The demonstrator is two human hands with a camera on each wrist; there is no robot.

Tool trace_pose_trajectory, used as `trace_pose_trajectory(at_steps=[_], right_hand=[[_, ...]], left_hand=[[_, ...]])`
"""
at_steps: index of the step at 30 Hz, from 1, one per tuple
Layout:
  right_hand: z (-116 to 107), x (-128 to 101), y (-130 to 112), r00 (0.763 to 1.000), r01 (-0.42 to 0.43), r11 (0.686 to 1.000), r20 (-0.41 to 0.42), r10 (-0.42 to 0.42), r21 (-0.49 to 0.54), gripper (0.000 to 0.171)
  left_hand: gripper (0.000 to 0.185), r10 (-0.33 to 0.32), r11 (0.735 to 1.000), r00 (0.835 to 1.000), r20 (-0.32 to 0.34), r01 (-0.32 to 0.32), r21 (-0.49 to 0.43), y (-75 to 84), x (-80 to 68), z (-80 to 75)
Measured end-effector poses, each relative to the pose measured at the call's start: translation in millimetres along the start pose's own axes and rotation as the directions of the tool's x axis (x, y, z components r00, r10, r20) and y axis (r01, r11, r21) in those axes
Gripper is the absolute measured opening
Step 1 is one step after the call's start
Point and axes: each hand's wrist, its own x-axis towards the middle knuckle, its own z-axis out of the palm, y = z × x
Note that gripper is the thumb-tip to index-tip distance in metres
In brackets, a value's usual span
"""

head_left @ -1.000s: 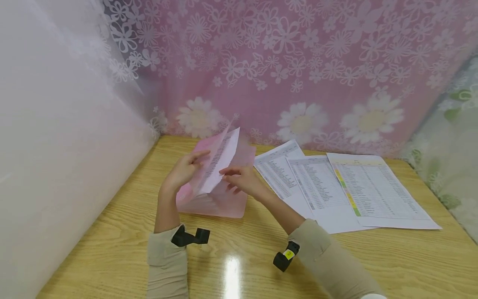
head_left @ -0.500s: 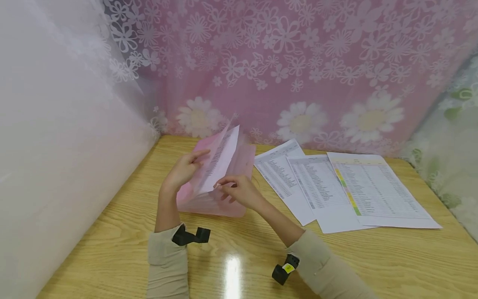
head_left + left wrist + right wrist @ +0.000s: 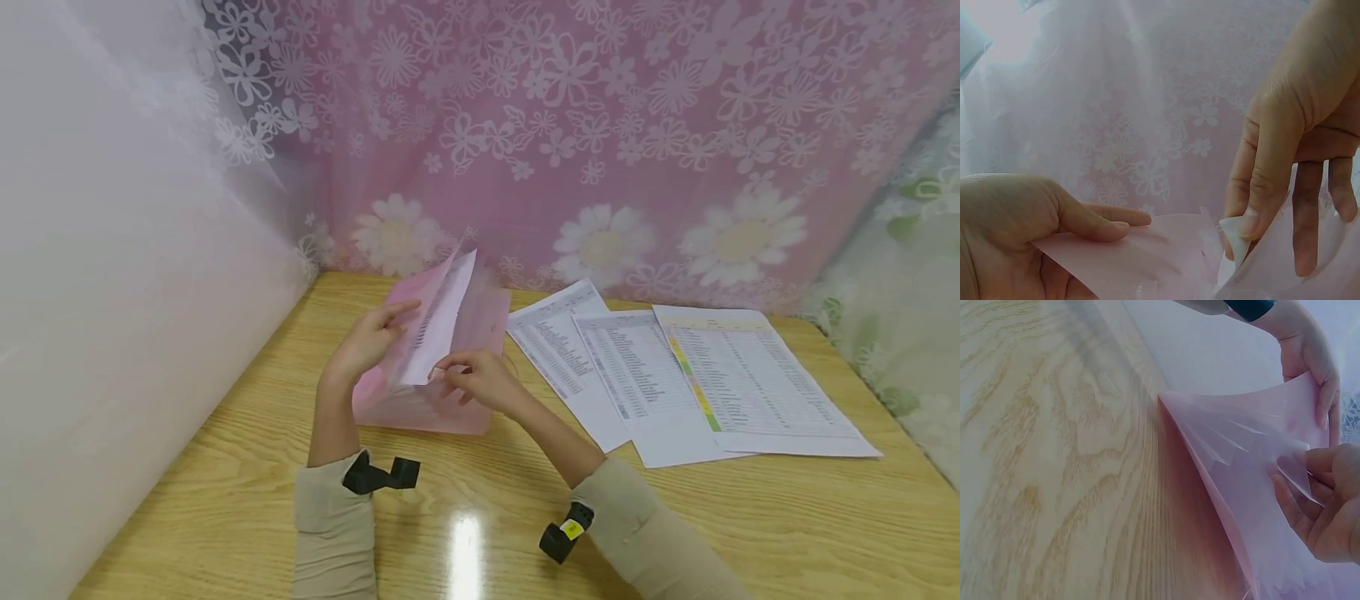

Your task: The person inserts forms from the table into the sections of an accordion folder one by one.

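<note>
A pink document folder (image 3: 450, 417) with clear inner sleeves lies spread on the table, its front cover lifted. My left hand (image 3: 367, 343) holds that cover, thumb on one face and fingers behind, as the left wrist view (image 3: 1041, 219) shows. A white printed sheet (image 3: 442, 329) stands tilted inside the folder among the sleeves. Its lower right corner is pinched between thumb and forefinger of my right hand (image 3: 480, 379), and the corner bends up in the left wrist view. In the right wrist view several clear sleeves (image 3: 1229, 440) fan out. The sheet's lower part is partly hidden.
Right of the folder, three printed sheets overlap on the wooden table (image 3: 247, 492): a left one (image 3: 558, 358), a middle one (image 3: 637, 383) and a right one (image 3: 757, 383) with a coloured strip. A flowered curtain (image 3: 525, 125) hangs behind, and a pale wall stands left.
My right hand has shifted a little left and down from the sheet's right edge to its lower corner, which it now pinches. My left hand keeps its hold on the cover.
</note>
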Motion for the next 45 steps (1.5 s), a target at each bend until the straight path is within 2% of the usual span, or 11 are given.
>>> trace_pose_trajectory(at_steps=[7, 16, 26, 30, 35, 39, 45], right_hand=[[7, 0, -2, 1.000, 0.014, 1.000, 0.017, -0.014, 0.017, 0.021], [7, -6, -1, 0.997, 0.069, 0.998, -0.025, -0.069, 0.010, 0.023], [15, -8, -3, 0.983, 0.095, 0.984, -0.145, -0.116, -0.148, 0.014], [19, -6, -3, 0.974, 0.105, 0.981, -0.184, -0.135, -0.164, 0.016], [22, -4, -5, 0.974, 0.086, 0.980, -0.191, -0.120, -0.178, 0.018], [22, -4, -6, 0.978, 0.070, 0.984, -0.184, -0.100, -0.165, 0.018], [15, -12, -7, 0.983, 0.056, 0.995, -0.172, -0.070, -0.086, 0.019]], left_hand=[[0.042, -0.008, 1.000, 1.000, 0.000, 0.008, -0.003, -3.7, -0.4, 0.2], [0.042, 0.001, 1.000, 1.000, -0.005, -0.001, 0.001, -5.0, 1.0, -0.6], [0.043, -0.004, 1.000, 1.000, 0.000, 0.004, -0.003, -4.9, 1.9, -1.3], [0.043, -0.010, 1.000, 1.000, 0.001, 0.010, -0.004, -3.0, 0.9, -1.1], [0.043, -0.004, 1.000, 1.000, -0.006, 0.004, 0.005, -1.7, 0.0, -1.0], [0.043, -0.001, 1.000, 1.000, -0.008, 0.001, 0.003, -2.2, 0.2, -0.9], [0.042, 0.002, 1.000, 1.000, -0.004, -0.002, -0.006, -4.3, 0.9, -1.2]])
